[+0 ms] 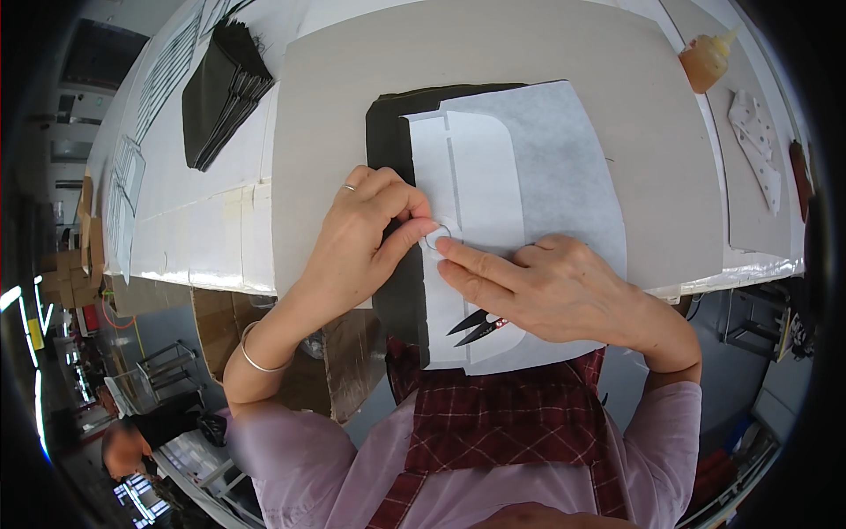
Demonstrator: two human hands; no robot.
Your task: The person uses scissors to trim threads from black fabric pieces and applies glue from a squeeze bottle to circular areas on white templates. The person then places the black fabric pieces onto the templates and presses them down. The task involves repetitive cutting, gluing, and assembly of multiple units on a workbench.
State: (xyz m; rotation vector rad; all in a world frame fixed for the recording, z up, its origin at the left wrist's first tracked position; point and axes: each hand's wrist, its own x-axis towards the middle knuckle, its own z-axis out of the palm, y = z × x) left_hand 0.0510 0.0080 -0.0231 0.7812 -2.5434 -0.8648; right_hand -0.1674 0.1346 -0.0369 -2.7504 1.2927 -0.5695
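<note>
A white sheet of backing material (564, 150) lies over dark fabric (388, 150), with a white template-like panel (485, 150) on top. At the panel's left edge is a small round piece with a dark outline (437, 236). My left hand (361, 234) is closed, thumb and forefinger pinched together at that piece's edge; what lies between the fingertips is hidden. My right hand (546, 291) rests on the panel, its forefinger touching the round piece. Under its curled fingers are thread snips (478, 330), dark blades pointing left, handles hidden in the palm.
A grey board (335, 106) covers the middle of the white table (220, 212). Folded dark fabric pieces (225, 97) are stacked at left. At right are a bottle of amber liquid (705, 62) and a dotted cloth (753, 145). Another person (132, 450) is at lower left.
</note>
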